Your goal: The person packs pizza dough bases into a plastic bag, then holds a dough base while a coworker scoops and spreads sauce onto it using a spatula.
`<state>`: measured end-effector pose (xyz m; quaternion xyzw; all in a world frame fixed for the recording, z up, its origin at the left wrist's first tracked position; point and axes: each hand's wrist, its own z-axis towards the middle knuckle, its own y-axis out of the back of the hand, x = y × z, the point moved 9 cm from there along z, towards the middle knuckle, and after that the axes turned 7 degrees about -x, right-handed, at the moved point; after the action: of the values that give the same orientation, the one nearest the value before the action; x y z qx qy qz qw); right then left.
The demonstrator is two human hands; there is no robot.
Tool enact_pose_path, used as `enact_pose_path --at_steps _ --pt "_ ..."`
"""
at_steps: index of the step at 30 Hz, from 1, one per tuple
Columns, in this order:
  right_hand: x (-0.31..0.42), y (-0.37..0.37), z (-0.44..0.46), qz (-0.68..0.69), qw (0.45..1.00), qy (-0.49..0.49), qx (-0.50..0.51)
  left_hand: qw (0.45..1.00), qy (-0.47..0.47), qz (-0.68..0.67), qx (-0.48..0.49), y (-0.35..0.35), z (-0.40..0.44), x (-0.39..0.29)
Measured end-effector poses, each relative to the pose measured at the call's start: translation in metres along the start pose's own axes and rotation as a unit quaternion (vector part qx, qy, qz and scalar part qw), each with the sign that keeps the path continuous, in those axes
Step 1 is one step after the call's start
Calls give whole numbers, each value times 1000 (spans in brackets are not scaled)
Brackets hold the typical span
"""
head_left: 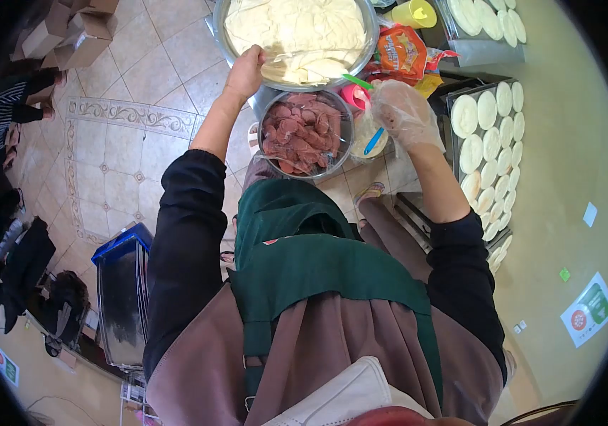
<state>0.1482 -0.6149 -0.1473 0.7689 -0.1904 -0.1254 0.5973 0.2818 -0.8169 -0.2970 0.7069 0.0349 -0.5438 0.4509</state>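
Observation:
A large metal bowl (373, 44) holds a pale yellow, dough-like mass (297, 32) that looks partly covered by clear plastic film (286, 58). At the bowl's left side, my left hand (247, 71) is bare, its fingers pinched on what looks like the film's edge. My right hand (405, 112) wears a clear plastic glove. Its fingers are closed around the end of a slim green utensil (357, 82), whose kind I cannot tell. Below the large bowl sits a smaller bowl of reddish-brown sliced sausage (300, 135), also with film over part of it.
Beside the gloved hand are a pink cup (354, 96) and a tub with a blue handle (373, 141). An orange-red package (401, 53) and a yellow cup (414, 13) stand behind. Trays of round white dough discs (488, 145) line the right. Dark stacked trays (121, 305) stand lower left.

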Motion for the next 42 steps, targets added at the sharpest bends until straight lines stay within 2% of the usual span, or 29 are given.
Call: enact_pose_path --at_steps 4,7,11,13,14,15,18,19,22,24,26,28,31,33,37,39,40,42 --pt "21 -18 6 0 999 28 -21 998 -58 -18 -1 9 10 -15" --pt "35 -34 6 6 1000 4 -8 996 -90 -14 2 14 15 -26" --pt "45 -66 2 -4 998 -59 27 996 -82 -26 24 14 18 -27" --pt "62 -66 -1 -32 997 -16 -64 997 -69 -19 22 16 20 -27" --pt "67 -75 -2 -88 993 -29 -73 997 -69 -20 23 16 21 -28" --pt "72 -82 -5 -88 993 -29 -72 996 -78 -25 22 16 22 -30" --pt "89 -98 -19 -172 973 -1 -155 993 -113 -24 14 20 27 -37" --pt "88 -103 -21 -172 973 -3 -154 990 -139 -19 6 21 28 -42" --pt "91 -104 -28 -186 969 4 -165 990 -139 -4 21 19 29 -44" --pt "91 -106 -26 -156 980 18 -124 989 -145 -10 26 20 28 -46" --pt "94 -69 -26 -126 987 27 -100 988 -148 -14 31 19 26 -46" --pt "92 -63 -28 -94 992 38 -74 986 -160 -14 39 19 24 -45" --pt "88 -67 -30 -102 988 93 -65 981 -189 -1 32 21 23 -48" --pt "81 -67 -30 -34 996 80 -1 982 -188 1 36 20 23 -46" --pt "77 -27 -26 -13 996 73 58 982 -185 -6 41 22 24 -48" --pt "77 -18 -23 -31 987 152 47 981 -190 -6 43 23 22 -50" --pt "68 -26 -19 -33 987 111 108 980 -193 -5 45 22 23 -50" --pt "64 -6 -18 -14 990 101 99 979 -201 -4 45 21 25 -49"
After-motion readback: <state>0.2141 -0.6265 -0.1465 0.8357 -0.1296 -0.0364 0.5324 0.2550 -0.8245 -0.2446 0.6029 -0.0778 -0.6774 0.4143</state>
